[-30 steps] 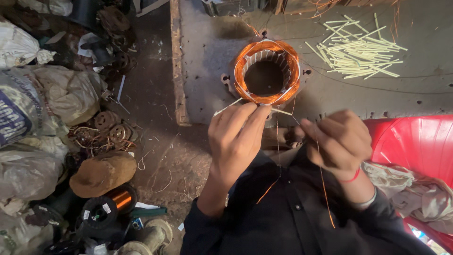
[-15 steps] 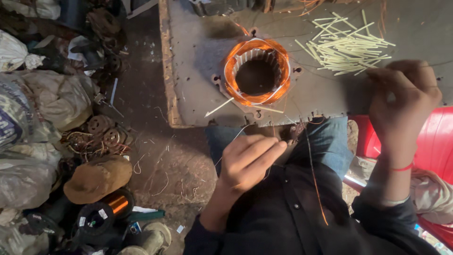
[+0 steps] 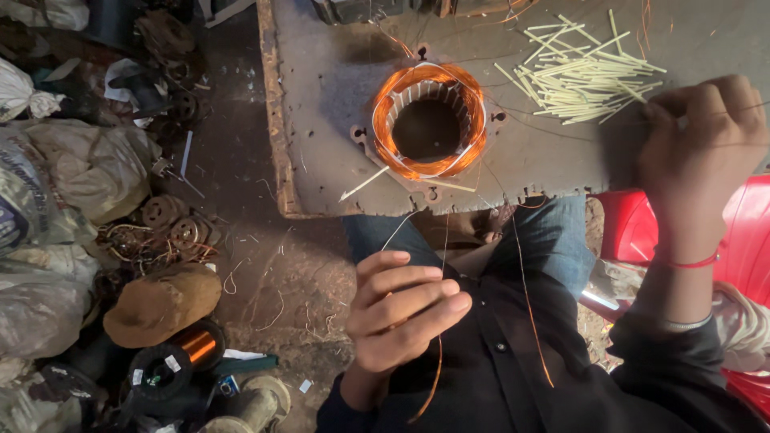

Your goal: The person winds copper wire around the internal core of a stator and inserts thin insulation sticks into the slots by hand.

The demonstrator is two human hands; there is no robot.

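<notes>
Fingers point(image 3: 417, 301) of left hand point(image 3: 401, 317), lower centre, curl around copper wire point(image 3: 531, 309). Right hand point(image 3: 702, 140), upper right, pinches thin thread beside sticks point(image 3: 581, 72); motor winding point(image 3: 429, 120) rests on surface point(image 3: 321, 120).

Your left hand point(image 3: 405, 313) curls its fingers point(image 3: 409, 277) loosely around a thin copper wire point(image 3: 529, 297), which hangs in a slack orange strand below the palm and runs up past your fingertips toward the stator point(image 3: 429, 120). That stator lies flat on the grey board, bore up, its copper winding a bright ring, well beyond your left fingers. Your right hand point(image 3: 702, 152) pinches a fine thread just beside the pale insulation sticks point(image 3: 577, 72).
</notes>
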